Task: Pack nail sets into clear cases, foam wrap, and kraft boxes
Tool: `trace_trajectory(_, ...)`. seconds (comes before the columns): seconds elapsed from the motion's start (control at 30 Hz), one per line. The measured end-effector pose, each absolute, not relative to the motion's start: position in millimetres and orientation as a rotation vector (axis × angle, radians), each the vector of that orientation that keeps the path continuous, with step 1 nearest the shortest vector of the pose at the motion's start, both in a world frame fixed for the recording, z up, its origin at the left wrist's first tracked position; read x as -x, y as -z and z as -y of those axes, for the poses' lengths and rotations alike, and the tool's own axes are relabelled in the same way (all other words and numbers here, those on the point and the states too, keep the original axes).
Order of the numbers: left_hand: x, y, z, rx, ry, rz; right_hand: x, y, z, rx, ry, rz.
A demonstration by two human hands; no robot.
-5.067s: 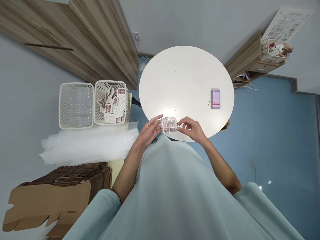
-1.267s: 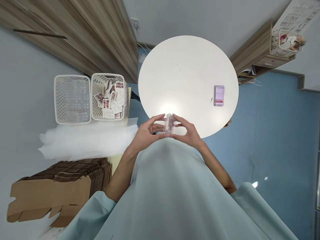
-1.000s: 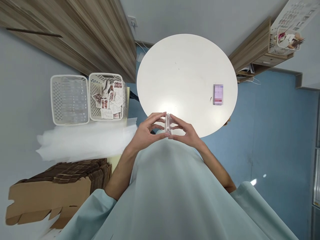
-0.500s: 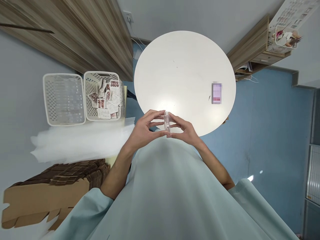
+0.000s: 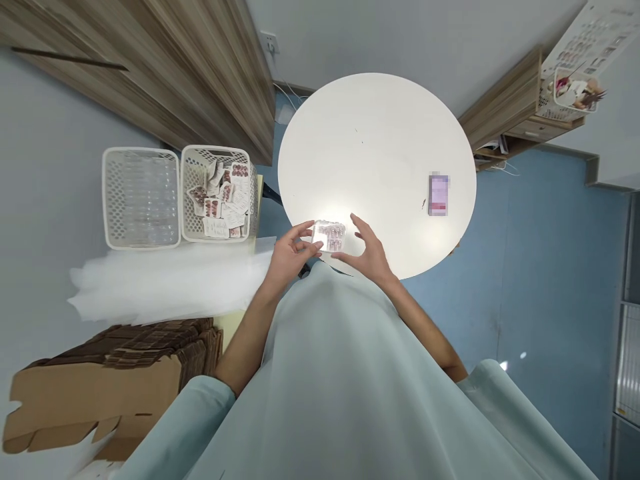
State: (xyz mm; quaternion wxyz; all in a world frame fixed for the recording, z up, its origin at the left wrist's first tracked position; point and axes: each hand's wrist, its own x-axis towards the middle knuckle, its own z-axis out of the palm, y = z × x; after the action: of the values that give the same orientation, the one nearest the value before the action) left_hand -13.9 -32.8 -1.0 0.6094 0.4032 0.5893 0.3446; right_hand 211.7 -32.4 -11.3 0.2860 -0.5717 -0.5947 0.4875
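My left hand [image 5: 290, 255] grips a clear plastic case [image 5: 336, 233] by its left edge, thumb on top. Inside the case are rows of small reddish pieces that look like press-on nails. The case's broad face is turned up, over the near edge of the round white table [image 5: 370, 133]. Just right of the case, my right hand [image 5: 371, 255] is open, its fingers and thumb spread apart. The right thumb tip lies close to the case's lower right corner; whether it touches, I cannot tell.
A blurred purple phone-like object [image 5: 439, 195] lies at the table's right. To the left stand a basket of clear cases [image 5: 113, 200] and a basket of nail cards [image 5: 187, 220]. White wrapping [image 5: 160, 283] and folded cardboard boxes [image 5: 100, 400] lie nearer.
The case has turned from edge-on between both hands to face up. My right hand has let go and opened to the right; the left keeps hold. The view has shifted slightly.
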Motion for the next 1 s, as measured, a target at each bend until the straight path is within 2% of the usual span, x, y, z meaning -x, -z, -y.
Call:
trace_trajectory(0.17, 27.0, 33.7, 36.5, -0.839, -0.833, -1.378, -201.3, 39.7, 31.9, 1.557, -1.754, 1.206)
trace_trajectory(0.27, 32.5, 56.1, 38.8, -0.828, -0.807, -1.413, -189.5, 60.4, 33.7, 1.477, -1.854, 1.123)
trace_trajectory(0.63, 42.9, 136.0, 24.4, -0.938, -0.534, -1.62, -157.4, 145.0, 22.1, 1.842, -1.673, 1.297)
trace_trajectory(1.0, 63.8, 135.8, 23.9, -1.152, -0.477, -1.583, -145.2, 144.9, 29.4, 2.133, -1.28, 1.638)
